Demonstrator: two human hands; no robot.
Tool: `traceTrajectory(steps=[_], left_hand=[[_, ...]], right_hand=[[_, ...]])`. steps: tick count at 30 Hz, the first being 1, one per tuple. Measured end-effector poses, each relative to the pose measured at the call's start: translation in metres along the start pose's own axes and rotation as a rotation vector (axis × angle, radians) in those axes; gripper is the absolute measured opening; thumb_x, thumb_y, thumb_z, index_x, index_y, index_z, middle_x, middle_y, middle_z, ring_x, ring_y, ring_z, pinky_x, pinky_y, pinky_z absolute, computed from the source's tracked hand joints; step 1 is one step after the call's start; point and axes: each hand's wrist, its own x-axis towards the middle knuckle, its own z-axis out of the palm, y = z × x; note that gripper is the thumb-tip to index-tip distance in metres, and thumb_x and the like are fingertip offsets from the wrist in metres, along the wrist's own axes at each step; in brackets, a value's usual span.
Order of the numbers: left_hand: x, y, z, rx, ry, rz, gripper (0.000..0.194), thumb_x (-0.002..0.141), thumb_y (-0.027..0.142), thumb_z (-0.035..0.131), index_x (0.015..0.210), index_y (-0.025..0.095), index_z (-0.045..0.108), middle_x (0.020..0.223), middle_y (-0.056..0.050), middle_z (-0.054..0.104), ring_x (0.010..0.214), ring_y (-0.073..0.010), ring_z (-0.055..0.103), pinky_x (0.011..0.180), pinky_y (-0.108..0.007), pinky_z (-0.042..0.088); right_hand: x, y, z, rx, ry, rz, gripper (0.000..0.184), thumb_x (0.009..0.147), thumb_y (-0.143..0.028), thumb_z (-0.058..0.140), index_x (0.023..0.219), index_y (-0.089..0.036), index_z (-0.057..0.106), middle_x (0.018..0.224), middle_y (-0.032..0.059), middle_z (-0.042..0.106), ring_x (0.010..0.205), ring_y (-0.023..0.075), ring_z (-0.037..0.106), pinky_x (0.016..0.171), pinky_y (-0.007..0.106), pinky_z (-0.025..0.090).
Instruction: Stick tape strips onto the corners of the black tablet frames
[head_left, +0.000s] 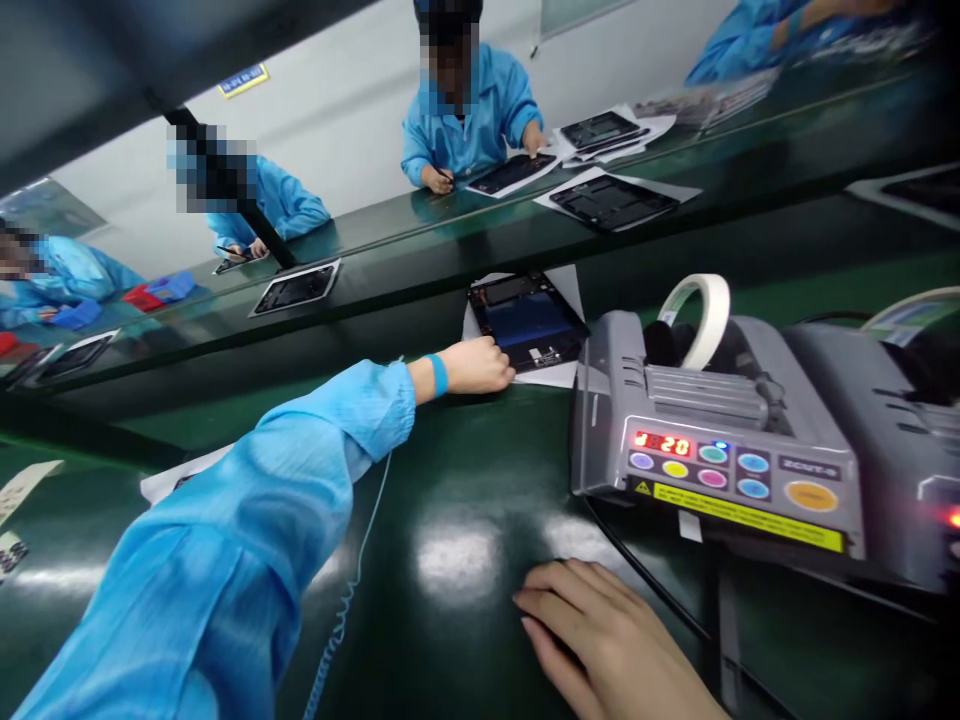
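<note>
My left hand, with a blue band at the wrist, reaches forward and is closed at the near left corner of an opened black tablet housing. The housing lies on a white sheet of paper; the fingertips are partly hidden behind the hand. My right hand rests palm down on the dark green table, fingers stretched out and holding nothing. To its upper right stands a grey tape dispenser with a lit red display and a roll of cream tape on top.
A second dispenser adjoins on the right. A coiled blue cord hangs below my left sleeve, and a black cable runs near my right hand. Beyond, a raised shelf carries more tablet housings; several people in blue work behind it.
</note>
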Motion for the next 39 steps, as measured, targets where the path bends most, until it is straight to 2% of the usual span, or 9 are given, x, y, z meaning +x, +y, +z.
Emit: traceTrajectory(steps=[6, 11, 15, 20, 27, 30, 34, 36, 39], left_hand=[[-0.056, 0.016, -0.013, 0.003, -0.017, 0.052, 0.025, 0.088, 0.005, 0.042, 0.078, 0.009, 0.064, 0.071, -0.014, 0.066, 0.061, -0.0190, 0.058, 0.057, -0.032, 0.029], [-0.103, 0.062, -0.047, -0.046, 0.007, 0.031, 0.025, 0.089, 0.005, 0.042, 0.076, 0.011, 0.063, 0.070, -0.011, 0.064, 0.060, -0.0177, 0.055, 0.056, -0.032, 0.028], [-0.150, 0.129, -0.070, -0.113, 0.064, -0.007, 0.029, 0.090, 0.006, 0.039, 0.073, 0.013, 0.061, 0.066, -0.008, 0.061, 0.058, -0.0162, 0.052, 0.055, -0.032, 0.027], [-0.202, 0.231, -0.081, -0.239, 0.156, -0.143, 0.029, 0.090, 0.009, 0.039, 0.069, 0.016, 0.059, 0.067, -0.004, 0.059, 0.058, -0.0141, 0.050, 0.055, -0.030, 0.029], [-0.242, 0.332, -0.091, -0.416, 0.218, -0.660, 0.012, 0.087, 0.019, 0.053, 0.096, 0.016, 0.060, 0.097, -0.006, 0.063, 0.079, -0.0169, 0.056, 0.067, -0.031, 0.041], [-0.250, 0.352, -0.086, -0.489, 0.239, -0.866, 0.034, 0.083, 0.037, 0.061, 0.108, 0.013, 0.055, 0.105, -0.010, 0.061, 0.092, -0.0222, 0.056, 0.078, -0.034, 0.045], [-0.256, 0.354, -0.075, -0.620, 0.246, -0.932, 0.045, 0.083, 0.052, 0.061, 0.108, 0.015, 0.055, 0.101, -0.008, 0.060, 0.090, -0.0234, 0.056, 0.077, -0.036, 0.048], [-0.259, 0.350, -0.073, -0.676, 0.227, -0.928, 0.041, 0.084, 0.048, 0.060, 0.108, 0.015, 0.055, 0.101, -0.008, 0.060, 0.089, -0.0232, 0.056, 0.075, -0.036, 0.048], [-0.264, 0.344, -0.073, -0.694, 0.217, -0.917, 0.036, 0.085, 0.044, 0.060, 0.107, 0.016, 0.056, 0.101, -0.008, 0.060, 0.089, -0.0232, 0.055, 0.076, -0.037, 0.049]], right_hand=[[-0.002, -0.001, -0.001, -0.034, -0.009, -0.053, 0.022, 0.087, -0.012, 0.045, 0.092, -0.024, 0.062, 0.085, -0.0001, 0.064, 0.072, 0.0140, 0.059, 0.067, 0.028, 0.048], [-0.004, 0.000, 0.000, -0.099, -0.015, -0.131, 0.017, 0.091, -0.016, 0.046, 0.093, -0.023, 0.062, 0.086, 0.0001, 0.065, 0.076, 0.0135, 0.062, 0.069, 0.027, 0.050], [-0.008, 0.005, -0.003, -0.117, -0.005, -0.160, 0.014, 0.092, -0.023, 0.048, 0.092, -0.023, 0.062, 0.085, -0.0005, 0.066, 0.075, 0.0132, 0.063, 0.068, 0.026, 0.050], [-0.021, 0.006, -0.006, -0.161, 0.077, -0.179, 0.015, 0.092, -0.032, 0.050, 0.089, -0.024, 0.061, 0.088, -0.0004, 0.066, 0.079, 0.0140, 0.065, 0.075, 0.027, 0.050], [-0.032, -0.017, 0.015, -0.423, -0.038, -0.133, 0.041, 0.096, -0.049, 0.035, 0.110, -0.020, 0.060, 0.100, 0.0047, 0.067, 0.084, 0.0202, 0.067, 0.065, 0.032, 0.053], [-0.041, -0.029, 0.025, -0.503, -0.080, -0.180, 0.044, 0.097, -0.047, 0.032, 0.109, -0.017, 0.062, 0.093, 0.0058, 0.069, 0.076, 0.0219, 0.067, 0.063, 0.036, 0.053], [-0.048, -0.039, 0.025, -0.386, -0.211, -0.259, 0.035, 0.097, -0.041, 0.037, 0.096, -0.023, 0.067, 0.088, 0.0005, 0.072, 0.073, 0.0168, 0.068, 0.062, 0.029, 0.054], [-0.037, -0.041, 0.025, -0.320, -0.267, -0.246, 0.032, 0.096, -0.039, 0.040, 0.093, -0.025, 0.068, 0.089, -0.0013, 0.072, 0.075, 0.0148, 0.068, 0.065, 0.026, 0.055], [0.002, -0.036, 0.034, -0.341, -0.202, -0.161, 0.033, 0.095, -0.041, 0.040, 0.101, -0.022, 0.067, 0.097, 0.0040, 0.070, 0.086, 0.0203, 0.066, 0.074, 0.033, 0.054]])
